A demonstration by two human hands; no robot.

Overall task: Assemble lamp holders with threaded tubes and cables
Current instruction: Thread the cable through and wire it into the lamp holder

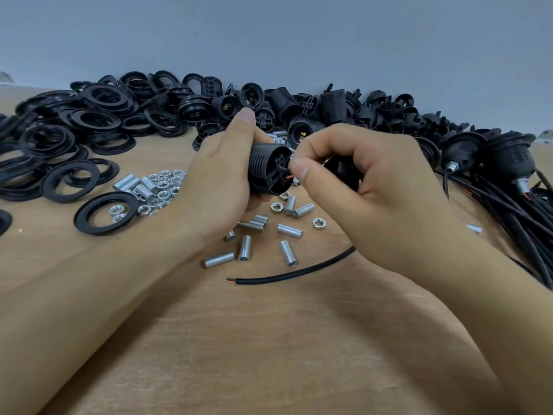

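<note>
My left hand (221, 175) grips a black ribbed lamp holder (267, 169) above the table, its terminal end turned to the right. My right hand (353, 175) pinches thin red and black wires (289, 174) between thumb and forefinger right at the holder's terminals. A dark part sits partly hidden in my right palm. A black cable (299, 272) runs out from under my right wrist and lies on the wooden table (269, 339), its bare red and black end pointing left. Several silver threaded tubes (244, 252) lie scattered below my hands.
A heap of black rings (89, 121) fills the left. Black lamp holder bodies (299, 106) pile along the back by the wall. Nuts and tubes (155, 187) cluster left of my hands. Assembled holders with cables (508, 175) lie bundled at the right.
</note>
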